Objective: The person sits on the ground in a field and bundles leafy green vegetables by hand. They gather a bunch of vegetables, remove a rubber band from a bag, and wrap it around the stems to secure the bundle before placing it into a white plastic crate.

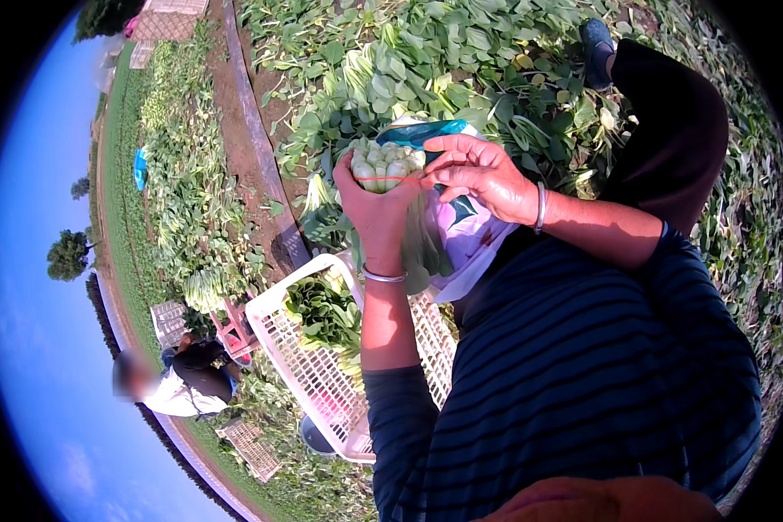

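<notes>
My left hand (pixel 380 222) grips a bunch of bok choy (pixel 385 162), its pale cut stalk ends facing up and its leaves hanging below. An orange-red tie (pixel 391 178) crosses the stalks and runs to my right hand (pixel 479 175). The right thumb and fingers pinch that tie close beside the bunch; its exact end is hidden by the fingers. Beneath the hands, a pale plastic sheet (pixel 464 238) with teal printed parts lies over my lap. Just left of my left forearm stands a white plastic crate (pixel 300 385) with leafy bunches (pixel 326 313) in it.
Leafy plants (pixel 444 52) cover the ground ahead and around my shoe (pixel 597 52). A long narrow strip (pixel 258 130) runs along bare soil to the left. Farther left, a person (pixel 192 385) bends near a pink stool (pixel 238 329) and plastic crates (pixel 251 447). A dark bucket (pixel 314 436) touches my crate's side.
</notes>
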A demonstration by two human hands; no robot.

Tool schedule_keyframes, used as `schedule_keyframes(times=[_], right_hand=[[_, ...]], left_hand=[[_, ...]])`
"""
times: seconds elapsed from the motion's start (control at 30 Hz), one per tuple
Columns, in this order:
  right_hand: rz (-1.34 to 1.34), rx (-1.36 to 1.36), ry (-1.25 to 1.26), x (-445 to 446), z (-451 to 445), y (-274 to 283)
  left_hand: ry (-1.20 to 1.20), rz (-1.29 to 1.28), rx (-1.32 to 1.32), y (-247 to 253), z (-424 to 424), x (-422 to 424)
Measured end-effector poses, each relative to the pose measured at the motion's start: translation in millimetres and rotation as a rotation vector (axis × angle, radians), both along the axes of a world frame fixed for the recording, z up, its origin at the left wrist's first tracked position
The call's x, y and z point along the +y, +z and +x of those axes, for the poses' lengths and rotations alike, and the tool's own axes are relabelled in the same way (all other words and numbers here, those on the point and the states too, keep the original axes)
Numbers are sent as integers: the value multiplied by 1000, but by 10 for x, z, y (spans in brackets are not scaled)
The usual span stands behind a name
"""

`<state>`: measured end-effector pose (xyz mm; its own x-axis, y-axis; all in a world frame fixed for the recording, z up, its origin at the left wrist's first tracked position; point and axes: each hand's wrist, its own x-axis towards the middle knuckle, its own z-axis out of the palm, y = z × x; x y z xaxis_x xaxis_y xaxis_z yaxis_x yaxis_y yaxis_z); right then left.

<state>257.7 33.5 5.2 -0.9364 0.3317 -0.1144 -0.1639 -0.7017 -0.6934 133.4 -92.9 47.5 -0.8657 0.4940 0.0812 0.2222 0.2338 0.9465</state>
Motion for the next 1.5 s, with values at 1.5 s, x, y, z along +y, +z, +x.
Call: schedule_keyframes(times=[1.5], right_hand=[[1696, 209, -630, -15, -81, 1]], left_hand=[[-332, 339, -91, -90, 104, 25]])
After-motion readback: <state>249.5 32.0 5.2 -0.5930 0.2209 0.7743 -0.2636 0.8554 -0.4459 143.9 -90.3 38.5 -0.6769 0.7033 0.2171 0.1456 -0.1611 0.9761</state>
